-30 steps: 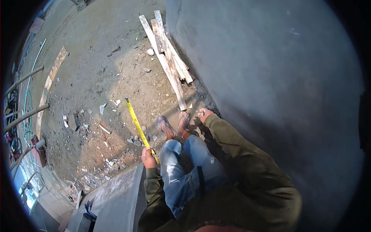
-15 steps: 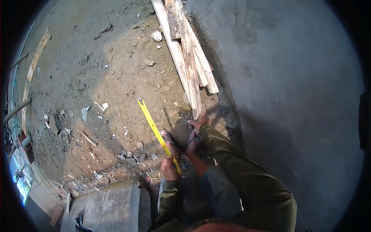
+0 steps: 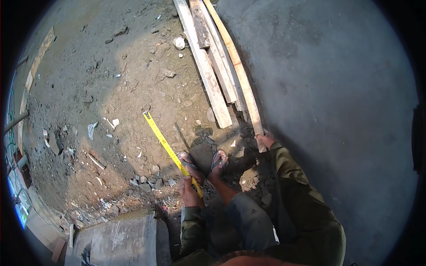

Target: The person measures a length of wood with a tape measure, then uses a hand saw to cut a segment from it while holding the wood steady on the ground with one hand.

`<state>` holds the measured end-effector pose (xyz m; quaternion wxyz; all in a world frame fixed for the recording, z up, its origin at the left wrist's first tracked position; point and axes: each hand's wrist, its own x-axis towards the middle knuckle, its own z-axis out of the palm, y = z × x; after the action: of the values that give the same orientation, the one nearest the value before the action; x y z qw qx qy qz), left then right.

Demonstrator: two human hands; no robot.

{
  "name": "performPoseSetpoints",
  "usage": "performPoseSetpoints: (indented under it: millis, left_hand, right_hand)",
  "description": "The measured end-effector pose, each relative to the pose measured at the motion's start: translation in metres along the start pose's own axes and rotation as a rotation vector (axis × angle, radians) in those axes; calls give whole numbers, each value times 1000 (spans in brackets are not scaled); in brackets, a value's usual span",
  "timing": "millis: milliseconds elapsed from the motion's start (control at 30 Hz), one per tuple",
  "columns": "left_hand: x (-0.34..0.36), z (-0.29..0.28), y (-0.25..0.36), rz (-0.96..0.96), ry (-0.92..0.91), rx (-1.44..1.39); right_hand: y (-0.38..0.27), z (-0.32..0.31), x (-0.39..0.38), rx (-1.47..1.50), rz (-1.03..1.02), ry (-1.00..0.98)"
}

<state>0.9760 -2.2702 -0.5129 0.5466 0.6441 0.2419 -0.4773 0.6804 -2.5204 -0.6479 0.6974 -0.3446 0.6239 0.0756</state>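
Observation:
Low in the view, my left hand is closed around a yellow tape measure, its blade extended up and leftward across the dirt. My right hand, further right, grips the lower end of a long pale plank, which lies along the right side of a pile of weathered boards. My two sandaled feet stand on rubble between my hands.
A smooth grey concrete surface fills the right side. On the left are scattered stones and scraps on dirt, a long board, poles and green hose at the rim. A concrete slab is at lower left.
My right hand has taken hold of a plank from the pile and shifted it rightward, apart from the other boards' ends. My left hand still holds the extended tape.

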Motion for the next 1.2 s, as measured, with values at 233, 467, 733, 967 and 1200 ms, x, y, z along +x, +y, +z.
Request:
performPoseSetpoints:
  millis: [233, 467, 733, 967, 1200]
  left_hand:
    - [4, -9, -2, 73, -56, 49]
    - [2, -8, 16, 10, 11, 93]
    - [0, -10, 20, 51, 40, 27]
    - [2, -15, 9, 68, 29, 22]
    - [5, -53, -42, 184, 20, 112]
  right_hand:
    - [-9, 74, -7, -1015, -567, 690]
    - [-31, 173, 82, -1000, -407, 679]
    - [-48, 156, 84, -525, -264, 252]
    - [-106, 144, 0, 202, -210, -358]
    - [-180, 147, -76, 521, -212, -546]
